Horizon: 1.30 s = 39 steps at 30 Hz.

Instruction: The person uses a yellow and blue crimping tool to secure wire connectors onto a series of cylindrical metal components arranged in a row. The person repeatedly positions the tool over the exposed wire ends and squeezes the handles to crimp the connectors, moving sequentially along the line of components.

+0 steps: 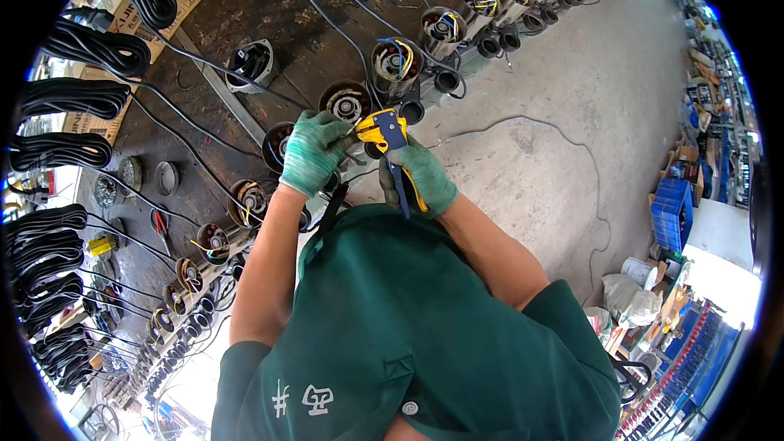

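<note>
My right hand [425, 171], in a green-white knit glove, is wrapped round the handles of a yellow and blue wire stripper [384, 131]. The tool's jaws point left, toward my other hand. My left hand [312, 151], gloved alike, has its fingers pinched together at those jaws. What it pinches is mostly hidden by the fingers; thin wire may be there, but I cannot make it out. Just beyond both hands sits a round motor housing [345, 103] with a coil inside. Another housing [279, 145] stands partly behind my left hand.
A long row of similar housings with loose wires, such as this one [396, 61], lines the dark workbench [269, 0]. Black cable bundles [82, 98] hang at the left, their cables crossing the bench. Red-handled scissors [161, 224] lie there. A blue crate [671, 214] stands far right.
</note>
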Motion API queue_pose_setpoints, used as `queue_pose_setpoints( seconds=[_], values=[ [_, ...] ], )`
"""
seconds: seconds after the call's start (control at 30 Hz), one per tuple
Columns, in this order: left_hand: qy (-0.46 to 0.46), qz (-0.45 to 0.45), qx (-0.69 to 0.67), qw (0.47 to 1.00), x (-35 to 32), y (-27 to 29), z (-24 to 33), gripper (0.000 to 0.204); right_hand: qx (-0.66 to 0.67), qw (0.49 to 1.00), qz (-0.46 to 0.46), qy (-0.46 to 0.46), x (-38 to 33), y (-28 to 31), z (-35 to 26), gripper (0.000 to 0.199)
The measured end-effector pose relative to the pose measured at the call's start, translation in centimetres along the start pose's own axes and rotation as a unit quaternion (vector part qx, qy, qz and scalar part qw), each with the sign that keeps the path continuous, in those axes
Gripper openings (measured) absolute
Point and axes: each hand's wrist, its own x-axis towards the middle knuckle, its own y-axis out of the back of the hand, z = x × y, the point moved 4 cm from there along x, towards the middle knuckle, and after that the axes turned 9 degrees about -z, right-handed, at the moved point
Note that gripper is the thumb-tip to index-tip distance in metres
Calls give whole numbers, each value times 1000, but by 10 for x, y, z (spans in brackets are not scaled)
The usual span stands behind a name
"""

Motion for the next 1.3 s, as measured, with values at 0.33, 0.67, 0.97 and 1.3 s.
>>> queue_pose_setpoints(
  seconds=[0.33, 0.67, 0.97, 1.3],
  values=[
    [33, -9, 23, 999, 3, 0, 6, 28, 75, 993, 40, 88, -46, 46, -17, 56],
    [91, 45, 107, 989, 96, -2, 63, 36, 70, 992, 62, 89, -58, 72, -50, 55],
    [291, 50, -205, 933, 143, -40, 14, 39, 47, 997, 27, 49, -68, 98, -65, 60],
    [265, 34, -216, 939, 145, -40, 31, 34, -5, 998, 55, 36, -69, 95, -91, 71]
  ],
)
